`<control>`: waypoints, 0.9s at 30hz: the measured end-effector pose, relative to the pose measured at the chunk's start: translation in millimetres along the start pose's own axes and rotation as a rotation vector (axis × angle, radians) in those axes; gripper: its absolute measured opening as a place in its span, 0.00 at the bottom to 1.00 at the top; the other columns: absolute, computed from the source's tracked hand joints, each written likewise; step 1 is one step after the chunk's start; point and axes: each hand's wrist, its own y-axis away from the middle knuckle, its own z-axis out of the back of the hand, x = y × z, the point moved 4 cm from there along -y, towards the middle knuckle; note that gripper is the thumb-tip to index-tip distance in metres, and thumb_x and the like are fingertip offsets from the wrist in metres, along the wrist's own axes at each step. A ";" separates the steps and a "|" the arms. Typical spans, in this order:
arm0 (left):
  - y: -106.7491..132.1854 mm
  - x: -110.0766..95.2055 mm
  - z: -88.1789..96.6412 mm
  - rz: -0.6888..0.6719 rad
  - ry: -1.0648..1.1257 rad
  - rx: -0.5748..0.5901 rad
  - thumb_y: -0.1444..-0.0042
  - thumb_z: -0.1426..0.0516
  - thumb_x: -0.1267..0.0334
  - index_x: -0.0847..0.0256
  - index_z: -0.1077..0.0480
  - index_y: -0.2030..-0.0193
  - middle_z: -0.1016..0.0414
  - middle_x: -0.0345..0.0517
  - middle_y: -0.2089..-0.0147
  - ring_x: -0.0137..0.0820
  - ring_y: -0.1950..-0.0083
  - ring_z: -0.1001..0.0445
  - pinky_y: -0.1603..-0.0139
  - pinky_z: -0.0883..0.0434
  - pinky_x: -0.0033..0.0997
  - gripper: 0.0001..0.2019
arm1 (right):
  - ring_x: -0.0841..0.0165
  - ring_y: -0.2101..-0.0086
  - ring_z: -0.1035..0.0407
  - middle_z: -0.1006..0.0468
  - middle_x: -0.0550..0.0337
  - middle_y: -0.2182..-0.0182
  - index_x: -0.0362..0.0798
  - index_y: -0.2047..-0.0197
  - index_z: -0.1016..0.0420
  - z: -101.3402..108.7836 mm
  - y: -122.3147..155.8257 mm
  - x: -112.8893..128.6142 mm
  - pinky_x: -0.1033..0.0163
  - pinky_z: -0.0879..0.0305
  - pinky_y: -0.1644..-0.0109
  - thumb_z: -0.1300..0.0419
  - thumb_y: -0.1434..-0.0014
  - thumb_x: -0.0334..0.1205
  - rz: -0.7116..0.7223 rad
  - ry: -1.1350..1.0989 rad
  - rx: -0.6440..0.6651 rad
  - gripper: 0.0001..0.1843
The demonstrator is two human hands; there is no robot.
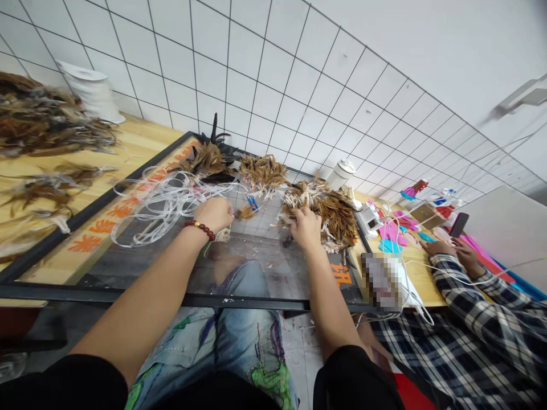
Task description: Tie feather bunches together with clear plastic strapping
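Just behind brown feathers (pixel 337 209), a lidded white container (pixel 341 174), contents unseen.

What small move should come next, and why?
Probably ease a small pinch from the feather pile at the right hand toward the left hand. The right hand's fingers reach the pile's edge, while the left hand is beside the white strip and near a small tuft.

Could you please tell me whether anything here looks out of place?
Mildly: white ribbon lies in tangled loops beside the left hand, and loose feathers straggle across the wood at left, apart from the big pile.
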 end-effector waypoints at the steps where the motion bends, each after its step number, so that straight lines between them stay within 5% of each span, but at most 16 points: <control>1: 0.1 -2.4 0.0 0.001 0.072 -0.060 0.60 0.41 0.67 0.58 0.29 0.80 0.26 0.49 0.75 0.40 0.67 0.27 0.67 0.36 0.32 0.02 | 0.60 0.55 0.35 0.26 0.50 0.55 0.49 0.52 0.27 3.3 0.5 5.8 0.56 0.48 0.52 0.45 0.41 0.41 0.005 -0.081 -0.047 0.15; 3: 1.8 -8.9 -0.5 0.023 0.344 -0.141 0.58 0.41 0.67 0.58 0.31 0.78 0.28 0.47 0.76 0.37 0.70 0.29 0.68 0.36 0.31 0.02 | 0.63 0.57 0.34 0.25 0.52 0.57 0.49 0.54 0.26 3.0 1.1 20.4 0.59 0.45 0.53 0.47 0.39 0.44 0.013 -0.312 -0.081 0.14; 5: 5.8 -18.0 -5.5 0.081 0.755 -0.087 0.55 0.42 0.66 0.60 0.32 0.77 0.29 0.45 0.75 0.30 0.74 0.34 0.73 0.38 0.28 0.04 | 0.67 0.63 0.33 0.24 0.55 0.64 0.48 0.61 0.24 -6.9 0.8 35.9 0.63 0.41 0.57 0.48 0.39 0.47 -0.002 -0.618 -0.036 0.14; 8: 17.9 -40.8 -21.2 0.193 1.353 0.340 0.55 0.40 0.67 0.62 0.34 0.76 0.32 0.43 0.75 0.23 0.79 0.41 0.81 0.44 0.22 0.05 | 0.71 0.70 0.36 0.26 0.61 0.70 0.48 0.61 0.26 -28.0 -0.4 53.2 0.66 0.39 0.64 0.45 0.43 0.49 -0.074 -1.076 0.059 0.15; 10: 27.8 -52.1 -28.1 0.290 1.524 0.578 0.57 0.40 0.72 0.63 0.35 0.76 0.35 0.41 0.77 0.19 0.81 0.45 0.83 0.48 0.18 0.06 | 0.73 0.74 0.39 0.30 0.65 0.75 0.48 0.65 0.28 -36.7 -1.1 58.6 0.67 0.41 0.68 0.43 0.46 0.51 -0.112 -1.289 0.091 0.14; 13: 35.8 -57.5 -34.6 0.397 1.587 0.716 0.57 0.41 0.76 0.64 0.34 0.75 0.37 0.40 0.78 0.18 0.82 0.46 0.85 0.51 0.15 0.06 | 0.75 0.77 0.44 0.36 0.68 0.80 0.47 0.75 0.32 -38.4 -1.4 58.1 0.68 0.44 0.70 0.39 0.50 0.50 -0.147 -1.435 0.069 0.14; 21: 36.2 -58.4 -37.7 0.293 1.497 0.630 0.54 0.40 0.69 0.67 0.29 0.72 0.26 0.49 0.71 0.23 0.76 0.32 0.78 0.35 0.21 0.02 | 0.74 0.76 0.42 0.36 0.67 0.79 0.48 0.75 0.36 -32.7 -0.6 52.6 0.68 0.43 0.69 0.41 0.48 0.48 -0.176 -1.282 0.013 0.14; 27: 34.2 -55.7 -44.9 0.185 1.220 0.323 0.55 0.39 0.67 0.65 0.33 0.78 0.28 0.43 0.79 0.23 0.81 0.34 0.79 0.36 0.24 0.07 | 0.72 0.74 0.35 0.31 0.66 0.76 0.49 0.70 0.35 -32.4 1.6 60.1 0.66 0.37 0.66 0.42 0.48 0.47 -0.117 -1.337 0.073 0.11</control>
